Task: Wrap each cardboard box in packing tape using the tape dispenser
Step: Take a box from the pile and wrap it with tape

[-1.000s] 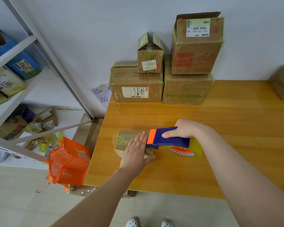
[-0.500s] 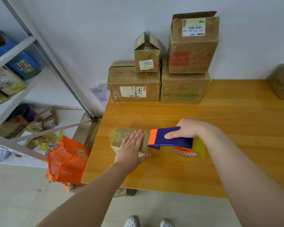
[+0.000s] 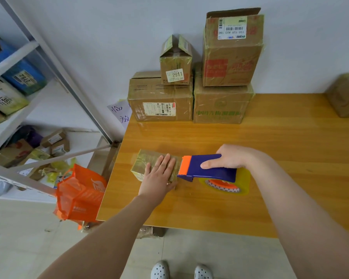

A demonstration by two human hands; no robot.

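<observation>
Nothing much has moved. Our left hand [image 3: 159,175] lies flat on the box [image 3: 144,160], near the table's [image 3: 270,137] left edge. Our right hand [image 3: 230,158] grips the dispenser [image 3: 208,168], tip at the box's right end. We think 1 strip is going on; next, tear it.

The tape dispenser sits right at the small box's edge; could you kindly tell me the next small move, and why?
Probably tilt the tape dispenser down so its serrated orange end tears the tape. The right hand grips it against the small box's right edge, while the left hand lies flat on top, steadying the box.
</observation>
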